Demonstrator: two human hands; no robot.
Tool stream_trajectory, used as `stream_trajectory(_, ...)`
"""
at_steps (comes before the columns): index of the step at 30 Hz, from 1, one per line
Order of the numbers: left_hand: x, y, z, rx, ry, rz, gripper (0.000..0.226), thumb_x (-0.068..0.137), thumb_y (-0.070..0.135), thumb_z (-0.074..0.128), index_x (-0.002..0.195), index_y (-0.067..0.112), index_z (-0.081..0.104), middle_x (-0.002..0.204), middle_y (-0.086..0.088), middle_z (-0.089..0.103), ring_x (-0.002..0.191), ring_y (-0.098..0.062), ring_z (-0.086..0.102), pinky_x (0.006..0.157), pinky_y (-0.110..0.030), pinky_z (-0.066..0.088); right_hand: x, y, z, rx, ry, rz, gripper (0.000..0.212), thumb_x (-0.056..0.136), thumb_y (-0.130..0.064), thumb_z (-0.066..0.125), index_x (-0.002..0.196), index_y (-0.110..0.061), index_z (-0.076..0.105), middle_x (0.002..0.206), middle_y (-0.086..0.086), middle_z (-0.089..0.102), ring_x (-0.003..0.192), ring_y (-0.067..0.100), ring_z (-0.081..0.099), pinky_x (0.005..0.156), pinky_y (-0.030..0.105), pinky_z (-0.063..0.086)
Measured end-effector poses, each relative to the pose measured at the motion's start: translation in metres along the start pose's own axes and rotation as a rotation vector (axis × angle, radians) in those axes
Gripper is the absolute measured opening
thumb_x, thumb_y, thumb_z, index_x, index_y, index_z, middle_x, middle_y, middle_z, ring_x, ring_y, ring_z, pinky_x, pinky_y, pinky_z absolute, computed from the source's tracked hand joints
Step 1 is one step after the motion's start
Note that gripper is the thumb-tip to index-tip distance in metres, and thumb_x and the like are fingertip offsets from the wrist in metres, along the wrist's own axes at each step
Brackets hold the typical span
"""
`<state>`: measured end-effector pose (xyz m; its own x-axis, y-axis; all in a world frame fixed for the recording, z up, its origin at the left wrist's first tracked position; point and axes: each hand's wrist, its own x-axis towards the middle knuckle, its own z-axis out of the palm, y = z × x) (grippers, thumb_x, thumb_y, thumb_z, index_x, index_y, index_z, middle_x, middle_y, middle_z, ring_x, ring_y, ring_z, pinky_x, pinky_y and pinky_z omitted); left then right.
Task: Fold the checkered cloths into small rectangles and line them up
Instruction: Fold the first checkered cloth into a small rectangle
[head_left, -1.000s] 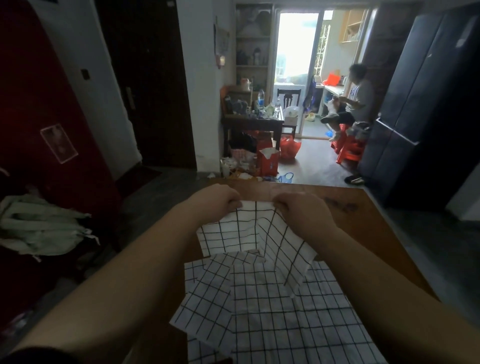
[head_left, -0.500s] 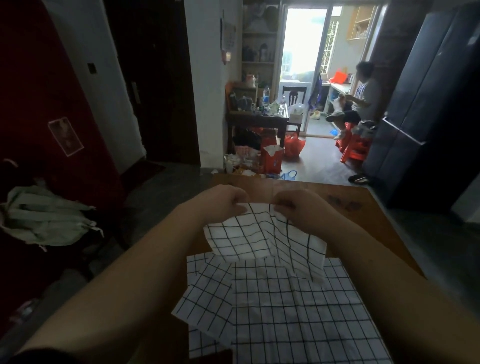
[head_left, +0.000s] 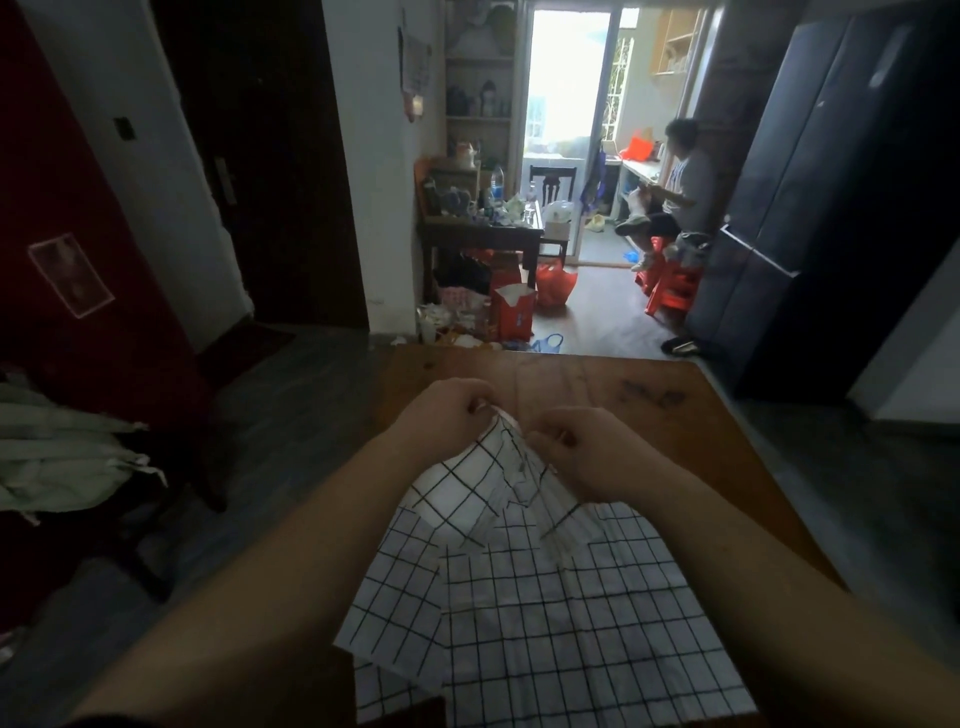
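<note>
The top edge of a checkered cloth (head_left: 467, 483) is pinched between the curled fingers (head_left: 480, 400) of the left hand (head_left: 441, 421) and those of the right hand (head_left: 587, 449); both hands are closed on the fabric and are held close together above the table (head_left: 571, 379), so that the two gripped points are brought almost to meeting; this is judged to be done so that one half of the cloth can be laid against the other and a first fold made; the cloth is lifted rather than left flat, presumably so that its edges can be matched in the air; from the fingers it hangs towards six o'clock in a slack crease, and its lower edge appears to rest on the spread cloths (head_left: 545, 623); these are laid open and overlapping at six o'clock, with one piece (head_left: 395, 597) set askew at seven o'clock, and they are judged to be waiting their turn; no folded rectangle can be seen, so the task is taken to be at an early stage; bare wood is left at twelve o'clock beyond the hands, where a row could be lined up; further out, a pale bag (head_left: 62, 457) is seen at nine o'clock and a seated person (head_left: 680, 187) at one o'clock.
</note>
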<state>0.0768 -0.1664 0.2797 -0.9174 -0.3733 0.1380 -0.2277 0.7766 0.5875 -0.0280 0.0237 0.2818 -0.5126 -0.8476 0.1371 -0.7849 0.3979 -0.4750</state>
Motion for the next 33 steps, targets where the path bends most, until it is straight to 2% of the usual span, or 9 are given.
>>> stream_trajectory(2,0.001,0.0,0.001,-0.066,0.02,-0.019,0.021,0.1,0.022,0.059,0.111,0.03,0.075,0.104,0.008,0.071,0.089,-0.016,0.069,0.08,-0.041,0.061,-0.002,0.003,-0.001,0.046,0.022,0.046,0.024,0.101,-0.036,0.054,0.088,-0.021,0.067,0.074,-0.006,0.065,0.063,-0.003,0.061,0.057,0.02,0.047)
stream_trajectory(5,0.001,0.0,0.001,-0.153,0.059,-0.024,0.024,0.102,0.017,0.057,0.113,0.029,0.075,0.102,0.013,0.07,0.093,-0.01,0.069,0.083,-0.038,0.06,-0.002,0.011,-0.004,0.047,0.077,0.08,0.016,0.099,-0.027,0.054,0.094,-0.023,0.068,0.081,-0.005,0.069,0.071,0.013,0.065,0.07,0.042,0.059)
stream_trajectory(8,-0.003,0.0,-0.003,-0.253,0.089,-0.029,0.03,0.102,0.011,0.054,0.109,0.03,0.075,0.104,0.016,0.07,0.095,-0.014,0.069,0.087,-0.047,0.06,-0.001,0.016,-0.003,0.058,0.109,0.089,0.014,0.099,-0.02,0.054,0.096,-0.03,0.064,0.085,-0.015,0.065,0.073,0.003,0.061,0.065,0.024,0.051)
stream_trajectory(11,-0.007,0.002,-0.009,-0.323,0.074,-0.04,0.034,0.102,0.009,0.052,0.106,0.033,0.075,0.106,0.012,0.072,0.095,-0.023,0.071,0.085,-0.053,0.06,0.002,0.017,0.0,0.087,0.131,0.09,0.027,0.099,-0.016,0.056,0.123,-0.025,0.063,0.11,-0.014,0.059,0.09,-0.002,0.058,0.075,0.011,0.043)
stream_trajectory(16,-0.012,0.006,-0.016,-0.521,0.039,-0.041,0.032,0.103,0.006,0.052,0.108,0.027,0.076,0.108,0.001,0.076,0.096,-0.019,0.075,0.086,-0.049,0.062,0.012,0.008,-0.001,0.14,0.168,0.042,0.05,0.093,-0.018,0.069,0.139,-0.03,0.053,0.142,-0.005,0.05,0.125,0.014,0.051,0.104,0.034,0.048)
stream_trajectory(20,-0.013,0.008,-0.023,-0.527,0.047,-0.003,0.028,0.103,0.004,0.053,0.109,0.02,0.075,0.108,0.004,0.076,0.095,-0.008,0.074,0.076,-0.026,0.062,0.018,0.005,-0.004,0.114,0.142,0.034,0.058,0.092,-0.02,0.071,0.143,-0.033,0.048,0.151,-0.005,0.046,0.138,0.017,0.041,0.112,0.042,0.042)
stream_trajectory(24,-0.018,0.009,-0.029,-0.69,0.067,-0.008,0.022,0.101,0.002,0.055,0.107,0.012,0.074,0.098,0.004,0.078,0.09,-0.007,0.075,0.068,-0.015,0.056,0.021,0.01,-0.004,0.001,0.119,0.058,0.049,0.091,-0.023,0.071,0.137,-0.029,0.056,0.137,-0.003,0.061,0.127,0.017,0.054,0.111,0.044,0.043)
stream_trajectory(28,-0.018,-0.001,-0.035,-0.758,0.098,-0.066,0.021,0.103,0.009,0.056,0.11,0.016,0.074,0.104,0.003,0.078,0.094,-0.009,0.075,0.068,-0.017,0.057,0.023,0.019,-0.003,0.012,0.061,0.127,0.016,0.094,-0.025,0.066,0.109,-0.024,0.071,0.1,-0.005,0.072,0.083,0.007,0.064,0.08,0.032,0.055)
stream_trajectory(33,-0.012,-0.018,-0.034,-0.596,0.152,-0.155,0.02,0.104,0.016,0.054,0.113,0.017,0.072,0.103,0.002,0.075,0.086,-0.005,0.074,0.063,-0.016,0.055,0.028,0.023,-0.008,-0.005,0.094,0.186,0.011,0.093,-0.027,0.066,0.101,-0.022,0.071,0.095,-0.005,0.069,0.088,0.014,0.064,0.078,0.034,0.054)
